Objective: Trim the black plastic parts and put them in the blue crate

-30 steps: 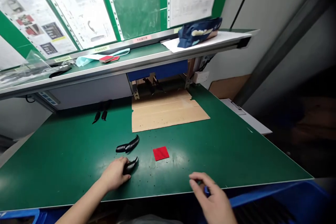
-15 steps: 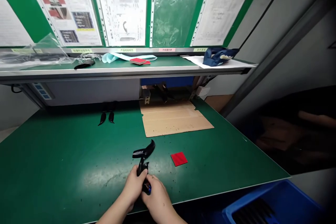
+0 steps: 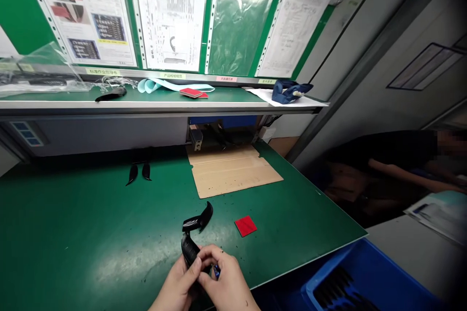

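Observation:
My left hand [image 3: 181, 279] is closed around a curved black plastic part [image 3: 188, 249], which tilts up and away from me near the table's front edge. My right hand [image 3: 226, 276] is bent against the same part, thumb and fingers drawn together. A small blue object [image 3: 216, 271] shows among the right fingers; its kind is hidden. Just beyond the hands, more glossy black curved parts [image 3: 199, 221] lie on the green table. To their right is a red square pad [image 3: 245, 226].
Two black curved pieces [image 3: 139, 173] lie at the table's back left. A cardboard sheet [image 3: 233, 175] lies at the back. Above runs a shelf [image 3: 226, 102] with red pads and cloth. At lower right, a blue bin [image 3: 314, 284] holds black parts. Another person's forearm [image 3: 401, 175] is at right.
The black part in my left hand has turned, so its broad ribbed side shows. My right hand has shifted up over it. The whole view has swung somewhat to the right.

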`<act>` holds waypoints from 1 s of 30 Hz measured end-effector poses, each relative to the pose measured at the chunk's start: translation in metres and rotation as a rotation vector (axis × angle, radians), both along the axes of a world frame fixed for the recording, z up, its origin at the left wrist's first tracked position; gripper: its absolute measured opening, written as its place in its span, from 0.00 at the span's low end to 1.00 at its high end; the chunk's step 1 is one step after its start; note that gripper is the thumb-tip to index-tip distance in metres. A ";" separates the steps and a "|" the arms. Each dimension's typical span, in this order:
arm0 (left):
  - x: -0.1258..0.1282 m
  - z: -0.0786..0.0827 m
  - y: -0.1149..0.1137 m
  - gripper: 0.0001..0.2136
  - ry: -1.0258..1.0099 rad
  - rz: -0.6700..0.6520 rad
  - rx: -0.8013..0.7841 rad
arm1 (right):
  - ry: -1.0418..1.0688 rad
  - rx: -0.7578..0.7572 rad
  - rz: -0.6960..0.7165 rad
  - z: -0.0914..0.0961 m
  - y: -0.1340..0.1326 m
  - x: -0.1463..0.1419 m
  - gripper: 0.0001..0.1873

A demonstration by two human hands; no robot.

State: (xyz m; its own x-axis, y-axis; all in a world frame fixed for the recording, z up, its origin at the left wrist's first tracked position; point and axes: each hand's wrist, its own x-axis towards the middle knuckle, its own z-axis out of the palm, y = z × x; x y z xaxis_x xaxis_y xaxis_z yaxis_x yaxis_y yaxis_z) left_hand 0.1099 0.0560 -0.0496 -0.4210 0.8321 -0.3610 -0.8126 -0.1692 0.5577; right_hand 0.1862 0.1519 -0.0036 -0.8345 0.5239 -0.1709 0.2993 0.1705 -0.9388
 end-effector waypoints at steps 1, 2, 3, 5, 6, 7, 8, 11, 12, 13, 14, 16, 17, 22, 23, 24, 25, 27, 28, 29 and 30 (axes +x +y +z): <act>0.000 0.003 0.004 0.20 -0.034 0.016 -0.009 | 0.008 0.001 0.025 0.006 0.005 0.002 0.12; -0.001 0.007 0.006 0.20 -0.059 0.050 -0.050 | 0.008 0.018 0.033 0.013 0.012 0.005 0.14; -0.003 0.012 0.008 0.20 -0.075 0.097 -0.105 | 0.000 0.046 0.026 0.020 0.019 0.009 0.16; -0.004 0.023 0.010 0.22 -0.063 0.197 -0.198 | -0.030 0.116 -0.004 0.033 0.034 0.019 0.17; -0.004 0.029 0.010 0.23 -0.037 0.237 -0.211 | -0.047 0.140 -0.004 0.038 0.041 0.024 0.17; -0.003 0.035 0.010 0.24 0.002 0.268 -0.199 | -0.063 0.149 0.016 0.042 0.047 0.030 0.15; -0.002 0.042 0.011 0.24 0.051 0.293 -0.174 | -0.076 0.154 0.062 0.045 0.053 0.035 0.14; 0.005 0.055 0.016 0.26 0.200 0.370 -0.129 | -0.018 0.251 0.273 0.047 0.068 0.044 0.12; 0.008 0.056 0.018 0.27 0.244 0.392 -0.130 | 0.024 0.327 0.344 0.047 0.073 0.045 0.13; 0.011 0.057 0.020 0.28 0.280 0.409 -0.137 | 0.069 0.422 0.400 0.048 0.077 0.045 0.15; 0.014 0.058 0.023 0.30 0.306 0.423 -0.145 | 0.110 0.524 0.439 0.048 0.082 0.044 0.17; 0.020 0.057 0.027 0.32 0.339 0.449 -0.159 | 0.156 0.701 0.484 0.050 0.091 0.039 0.24; 0.022 0.058 0.029 0.33 0.343 0.460 -0.169 | 0.165 0.761 0.499 0.050 0.096 0.036 0.28; 0.033 0.066 0.035 0.32 0.347 0.513 -0.222 | 0.188 0.851 0.580 0.042 0.108 0.019 0.37; 0.034 0.067 0.035 0.31 0.354 0.529 -0.236 | 0.194 0.862 0.593 0.039 0.109 0.016 0.38; 0.035 0.068 0.036 0.31 0.361 0.546 -0.251 | 0.197 0.874 0.604 0.035 0.110 0.013 0.39; 0.035 0.068 0.036 0.31 0.369 0.558 -0.269 | 0.201 0.885 0.616 0.032 0.110 0.010 0.39; 0.034 0.068 0.035 0.31 0.388 0.559 -0.297 | 0.214 0.904 0.642 0.026 0.111 0.005 0.37; 0.033 0.067 0.035 0.31 0.401 0.553 -0.307 | 0.223 0.910 0.657 0.024 0.112 0.002 0.36; 0.032 0.067 0.035 0.31 0.418 0.546 -0.315 | 0.230 0.914 0.671 0.022 0.113 0.000 0.35; 0.031 0.067 0.035 0.30 0.437 0.542 -0.322 | 0.238 0.919 0.681 0.019 0.114 -0.002 0.34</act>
